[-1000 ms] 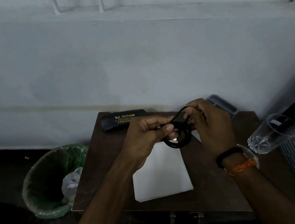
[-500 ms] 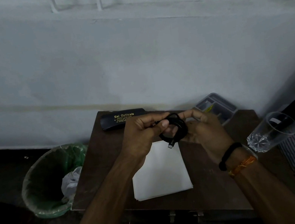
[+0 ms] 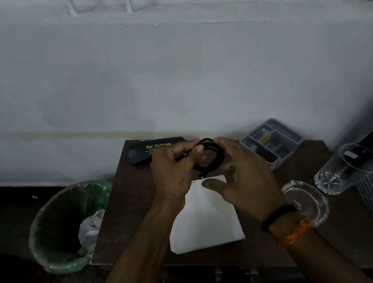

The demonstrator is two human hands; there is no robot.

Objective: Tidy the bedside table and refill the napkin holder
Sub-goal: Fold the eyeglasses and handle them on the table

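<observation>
1. Bedside table point(image 3: 124, 217): dark wood, set against the wall.
2. Bin point(image 3: 54, 229) stands left of the table.
3. Napkin stack point(image 3: 204, 223) lies at the table's middle.
4. My left hand point(image 3: 175, 168) pinches the coiled black cable point(image 3: 212, 154) above the table's back.
5. My right hand point(image 3: 242, 181) cups the coil, fingers loosely spread.

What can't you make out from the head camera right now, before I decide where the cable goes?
- Black cable coil: partly covered by the left hand gripping it and the open right hand beside it.
- Spectacle case: small print under "Sai Opticals" too small to read; its right end is behind the left hand.
- Grey compartment tray: contents dim and blurred.
- Drinking glass: too dim to tell if empty.
- Napkin holder: cannot identify one for certain.
</observation>
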